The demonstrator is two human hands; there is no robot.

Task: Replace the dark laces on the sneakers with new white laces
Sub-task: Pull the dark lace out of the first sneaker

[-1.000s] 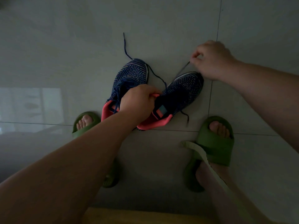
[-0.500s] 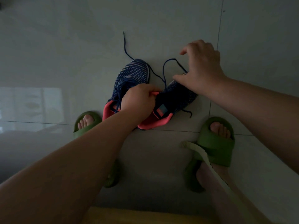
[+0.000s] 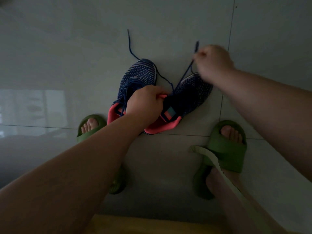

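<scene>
Floor (image 3: 67, 48): two sneakers (image 3: 135, 78) side by side, heels touching, toes splayed apart. Left hand (image 3: 145, 105) on their inner collars; right hand (image 3: 213, 62) above the right sneaker's toe, lace (image 3: 184, 74) running from it down to the shoe. Second lace (image 3: 130, 46) trails beyond the left sneaker's toe. One slipper (image 3: 231, 149) on each near side.

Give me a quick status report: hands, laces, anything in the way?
Left hand clamps right sneaker's tongue. Right hand pinches dark lace, pulled taut. Left sneaker still laced. White lace lies across right foot. Nothing blocking.
</scene>
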